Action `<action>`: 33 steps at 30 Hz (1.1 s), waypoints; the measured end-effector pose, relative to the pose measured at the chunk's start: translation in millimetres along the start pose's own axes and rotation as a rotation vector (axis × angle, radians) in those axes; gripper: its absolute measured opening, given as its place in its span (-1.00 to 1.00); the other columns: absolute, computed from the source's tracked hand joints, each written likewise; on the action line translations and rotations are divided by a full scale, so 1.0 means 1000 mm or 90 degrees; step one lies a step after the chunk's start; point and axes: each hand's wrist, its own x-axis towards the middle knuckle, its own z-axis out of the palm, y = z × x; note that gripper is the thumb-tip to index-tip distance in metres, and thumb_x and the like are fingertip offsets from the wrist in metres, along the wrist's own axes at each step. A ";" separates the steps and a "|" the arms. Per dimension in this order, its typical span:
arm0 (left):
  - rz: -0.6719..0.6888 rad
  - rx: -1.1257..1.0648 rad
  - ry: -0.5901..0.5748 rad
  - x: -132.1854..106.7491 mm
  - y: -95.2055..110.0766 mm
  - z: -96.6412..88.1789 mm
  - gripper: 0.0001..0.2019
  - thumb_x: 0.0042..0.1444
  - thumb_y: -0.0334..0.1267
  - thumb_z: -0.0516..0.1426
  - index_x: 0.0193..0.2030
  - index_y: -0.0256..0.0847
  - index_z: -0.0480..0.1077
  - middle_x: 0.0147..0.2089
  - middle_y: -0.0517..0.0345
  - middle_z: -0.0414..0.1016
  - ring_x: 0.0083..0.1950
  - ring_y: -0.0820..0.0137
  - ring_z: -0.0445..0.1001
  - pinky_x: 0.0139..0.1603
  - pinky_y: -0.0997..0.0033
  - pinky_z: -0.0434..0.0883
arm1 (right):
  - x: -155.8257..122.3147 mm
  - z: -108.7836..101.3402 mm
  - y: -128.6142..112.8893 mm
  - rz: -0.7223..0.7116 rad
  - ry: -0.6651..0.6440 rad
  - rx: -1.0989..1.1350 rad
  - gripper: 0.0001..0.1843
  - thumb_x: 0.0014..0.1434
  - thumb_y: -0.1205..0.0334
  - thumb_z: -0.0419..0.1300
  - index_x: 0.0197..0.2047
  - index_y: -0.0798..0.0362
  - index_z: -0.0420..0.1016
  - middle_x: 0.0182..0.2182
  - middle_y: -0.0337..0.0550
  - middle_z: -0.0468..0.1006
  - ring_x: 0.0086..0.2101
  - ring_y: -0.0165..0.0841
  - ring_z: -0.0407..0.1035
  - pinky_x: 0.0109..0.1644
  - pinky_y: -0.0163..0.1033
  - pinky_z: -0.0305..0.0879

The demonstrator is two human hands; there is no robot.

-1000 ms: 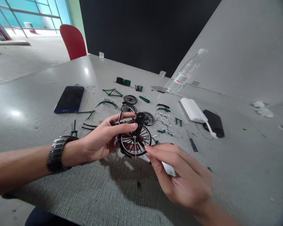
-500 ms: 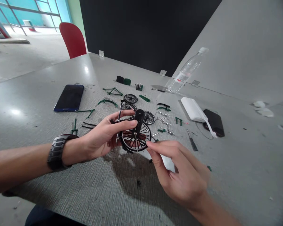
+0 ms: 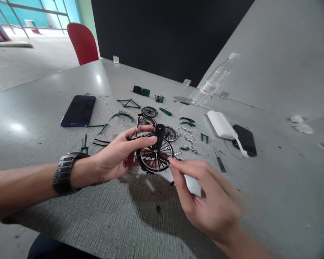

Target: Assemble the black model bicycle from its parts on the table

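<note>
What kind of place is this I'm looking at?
Probably an indoor shared space used as a makeshift workspace: a gray table spread with model bicycle parts, a black panel bracketed along its edge, and a red chair beyond.

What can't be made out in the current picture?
All in the head view:
- Left hand: its far fingers are partly hidden behind the model bicycle.
- Right hand: its own digits hide whatever it may be pinching; the forearm is cut off by the bottom edge.
- Silvery parts: too small to tell apart.
- Bottle label: too blurred to read.
</note>
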 end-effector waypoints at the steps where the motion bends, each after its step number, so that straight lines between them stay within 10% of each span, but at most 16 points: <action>1: 0.000 0.000 0.000 0.000 0.000 0.000 -0.59 0.06 -0.37 0.37 0.04 -0.09 0.44 -0.24 0.16 0.60 -0.32 0.38 0.64 -0.36 0.42 0.65 | 0.000 -0.001 0.000 -0.008 -0.001 -0.006 -0.63 0.15 0.60 0.25 -0.05 0.01 0.53 -0.34 -0.19 0.63 -0.36 -0.39 0.51 -0.29 -0.27 0.47; 33: 0.062 0.065 0.008 0.002 -0.007 -0.002 -0.57 0.12 -0.33 0.35 0.13 -0.10 0.43 -0.31 0.17 0.62 -0.35 0.45 0.62 -0.32 0.56 0.57 | 0.005 0.003 -0.001 0.033 -0.051 -0.012 -0.79 0.22 0.53 0.23 -0.12 0.08 0.54 -0.36 -0.19 0.55 -0.39 -0.45 0.43 -0.28 -0.32 0.40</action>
